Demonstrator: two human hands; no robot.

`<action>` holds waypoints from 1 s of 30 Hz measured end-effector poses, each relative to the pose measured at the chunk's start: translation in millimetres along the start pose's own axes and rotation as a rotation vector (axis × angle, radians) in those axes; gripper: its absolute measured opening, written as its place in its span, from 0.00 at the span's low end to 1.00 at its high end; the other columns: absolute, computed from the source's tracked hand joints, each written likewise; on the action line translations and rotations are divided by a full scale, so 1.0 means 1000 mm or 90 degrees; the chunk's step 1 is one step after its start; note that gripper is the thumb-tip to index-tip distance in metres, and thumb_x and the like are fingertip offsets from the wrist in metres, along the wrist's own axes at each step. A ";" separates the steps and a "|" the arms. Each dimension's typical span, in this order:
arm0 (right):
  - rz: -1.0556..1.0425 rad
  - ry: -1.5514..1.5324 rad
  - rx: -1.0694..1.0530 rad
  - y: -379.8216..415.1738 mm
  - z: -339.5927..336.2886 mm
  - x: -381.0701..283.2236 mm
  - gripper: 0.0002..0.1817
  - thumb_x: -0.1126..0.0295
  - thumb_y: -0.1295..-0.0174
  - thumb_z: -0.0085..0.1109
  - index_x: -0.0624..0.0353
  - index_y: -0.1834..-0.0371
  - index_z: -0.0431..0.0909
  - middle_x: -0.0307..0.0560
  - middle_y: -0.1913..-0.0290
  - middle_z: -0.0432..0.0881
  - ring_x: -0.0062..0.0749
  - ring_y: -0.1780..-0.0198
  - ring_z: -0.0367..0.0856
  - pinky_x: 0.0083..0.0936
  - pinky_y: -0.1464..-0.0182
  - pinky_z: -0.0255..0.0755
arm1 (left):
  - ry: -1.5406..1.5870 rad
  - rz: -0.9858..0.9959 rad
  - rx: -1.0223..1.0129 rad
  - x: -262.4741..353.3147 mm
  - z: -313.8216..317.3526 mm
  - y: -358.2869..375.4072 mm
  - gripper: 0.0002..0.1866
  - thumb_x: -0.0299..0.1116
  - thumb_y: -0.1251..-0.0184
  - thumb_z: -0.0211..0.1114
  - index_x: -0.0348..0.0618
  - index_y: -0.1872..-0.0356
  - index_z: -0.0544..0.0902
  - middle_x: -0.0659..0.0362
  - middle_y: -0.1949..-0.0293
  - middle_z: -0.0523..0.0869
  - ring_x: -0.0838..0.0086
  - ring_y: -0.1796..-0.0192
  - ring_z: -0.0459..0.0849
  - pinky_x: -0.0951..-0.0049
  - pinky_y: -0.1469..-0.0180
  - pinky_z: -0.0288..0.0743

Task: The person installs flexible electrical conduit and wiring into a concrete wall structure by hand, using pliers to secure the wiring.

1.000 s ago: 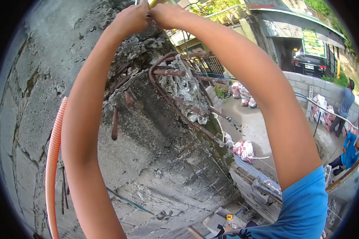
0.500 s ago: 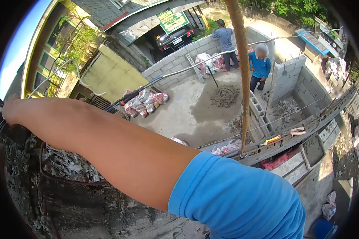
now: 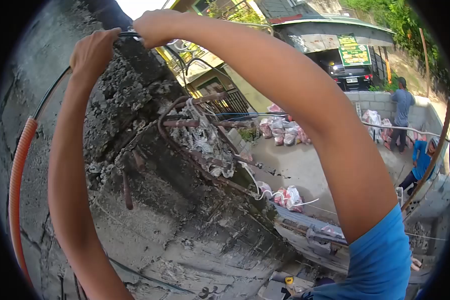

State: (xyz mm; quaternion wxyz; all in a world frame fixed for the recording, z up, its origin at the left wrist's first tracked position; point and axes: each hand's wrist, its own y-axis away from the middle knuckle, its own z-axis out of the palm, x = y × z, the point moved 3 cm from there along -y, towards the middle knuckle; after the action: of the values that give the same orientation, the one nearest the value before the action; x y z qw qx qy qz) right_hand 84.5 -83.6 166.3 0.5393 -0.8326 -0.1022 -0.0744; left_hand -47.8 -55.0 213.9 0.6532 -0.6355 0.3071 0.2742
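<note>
Curled shut, my left hand [image 3: 95,51] grips the black cable [image 3: 54,91], which slopes down on that side into the orange corrugated tube [image 3: 19,185] beside the concrete wall [image 3: 22,100]. A short stretch of cable shows between my hands. Just to the right, my right hand [image 3: 156,27] is closed on it too, though I can't see its fingertips clearly. Farther right, rusty bars [image 3: 181,123] jut from broken concrete, and filled bags [image 3: 284,131] sit on the ground below.
</note>
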 end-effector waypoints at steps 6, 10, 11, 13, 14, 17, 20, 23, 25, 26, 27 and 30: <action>-0.067 0.061 -0.002 -0.005 -0.011 0.016 0.09 0.71 0.49 0.58 0.63 0.67 0.82 0.55 0.66 0.84 0.46 0.62 0.83 0.39 0.59 0.76 | -0.045 0.011 0.031 -0.007 0.015 -0.010 0.21 0.23 0.39 0.56 0.58 0.46 0.81 0.54 0.67 0.86 0.61 0.68 0.87 0.62 0.72 0.80; -0.087 -0.027 0.007 -0.012 -0.021 0.022 0.10 0.70 0.49 0.58 0.63 0.66 0.82 0.55 0.65 0.83 0.45 0.61 0.83 0.39 0.59 0.76 | -0.097 0.002 0.068 -0.015 0.020 -0.022 0.22 0.24 0.39 0.57 0.58 0.44 0.79 0.55 0.71 0.86 0.64 0.72 0.86 0.64 0.76 0.78; -0.087 -0.048 0.008 -0.014 -0.023 0.023 0.10 0.70 0.49 0.58 0.62 0.65 0.82 0.55 0.65 0.83 0.45 0.61 0.83 0.39 0.59 0.76 | -0.104 0.002 0.087 -0.018 0.024 -0.025 0.23 0.25 0.39 0.58 0.59 0.43 0.79 0.56 0.71 0.85 0.64 0.72 0.86 0.65 0.76 0.78; -0.087 -0.087 0.005 -0.019 -0.026 0.025 0.10 0.70 0.49 0.58 0.62 0.65 0.81 0.55 0.64 0.83 0.45 0.61 0.83 0.39 0.58 0.76 | -0.047 0.011 0.094 -0.021 0.024 -0.028 0.18 0.27 0.42 0.58 0.53 0.49 0.80 0.52 0.71 0.85 0.61 0.68 0.86 0.62 0.70 0.79; -0.085 -0.105 0.001 -0.020 -0.026 0.027 0.11 0.70 0.49 0.58 0.62 0.65 0.81 0.55 0.64 0.83 0.45 0.60 0.83 0.39 0.58 0.76 | 0.000 0.033 0.102 -0.021 0.017 -0.030 0.13 0.30 0.44 0.58 0.45 0.57 0.82 0.49 0.71 0.85 0.57 0.67 0.86 0.59 0.66 0.79; -0.080 -0.145 -0.016 -0.022 -0.023 0.030 0.11 0.69 0.49 0.58 0.62 0.64 0.81 0.55 0.64 0.83 0.45 0.60 0.83 0.39 0.58 0.76 | -0.040 0.066 0.110 -0.027 0.029 -0.032 0.20 0.26 0.42 0.56 0.54 0.48 0.78 0.52 0.70 0.85 0.62 0.67 0.86 0.62 0.68 0.80; -0.077 -0.172 -0.027 -0.023 -0.020 0.033 0.12 0.69 0.49 0.58 0.62 0.63 0.81 0.55 0.63 0.83 0.45 0.60 0.83 0.38 0.58 0.75 | -0.089 0.081 0.096 -0.030 0.039 -0.026 0.29 0.23 0.40 0.54 0.66 0.38 0.74 0.55 0.67 0.84 0.66 0.67 0.86 0.64 0.69 0.80; -0.068 -0.189 -0.033 -0.020 -0.014 0.036 0.12 0.68 0.49 0.58 0.62 0.62 0.81 0.55 0.62 0.83 0.45 0.59 0.82 0.38 0.57 0.75 | -0.096 0.104 0.072 -0.030 0.046 -0.023 0.31 0.23 0.39 0.53 0.70 0.36 0.72 0.55 0.65 0.84 0.66 0.69 0.85 0.64 0.70 0.80; -0.063 -0.198 -0.038 -0.017 -0.010 0.039 0.13 0.68 0.48 0.58 0.62 0.62 0.81 0.55 0.62 0.83 0.44 0.59 0.82 0.38 0.57 0.75 | -0.106 0.116 0.051 -0.027 0.052 -0.019 0.31 0.24 0.37 0.53 0.72 0.35 0.70 0.55 0.63 0.84 0.67 0.70 0.85 0.66 0.72 0.80; -0.060 -0.202 -0.039 -0.017 -0.008 0.040 0.13 0.68 0.48 0.59 0.62 0.61 0.81 0.55 0.62 0.83 0.44 0.59 0.82 0.38 0.57 0.75 | -0.114 0.120 0.042 -0.021 0.054 -0.020 0.31 0.24 0.36 0.53 0.72 0.34 0.69 0.55 0.63 0.83 0.68 0.70 0.85 0.67 0.73 0.79; -0.056 -0.206 -0.041 -0.015 -0.006 0.042 0.13 0.68 0.48 0.59 0.61 0.61 0.81 0.55 0.61 0.83 0.44 0.59 0.82 0.38 0.57 0.75 | -0.121 0.124 0.035 -0.017 0.054 -0.021 0.31 0.25 0.35 0.52 0.73 0.33 0.67 0.55 0.62 0.83 0.69 0.70 0.85 0.69 0.74 0.79; -0.049 -0.218 -0.045 -0.011 0.003 0.046 0.14 0.67 0.48 0.59 0.61 0.60 0.80 0.55 0.61 0.82 0.44 0.58 0.82 0.38 0.56 0.75 | -0.194 0.157 0.067 -0.005 0.064 -0.021 0.31 0.26 0.33 0.52 0.75 0.32 0.64 0.54 0.61 0.83 0.71 0.71 0.85 0.73 0.76 0.78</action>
State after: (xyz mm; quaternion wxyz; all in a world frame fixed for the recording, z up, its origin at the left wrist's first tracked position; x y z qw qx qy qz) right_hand 126.0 -72.4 186.0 0.4811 -0.8469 -0.2219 0.0445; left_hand -32.1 8.5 232.3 0.6861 -0.5090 0.2939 0.4288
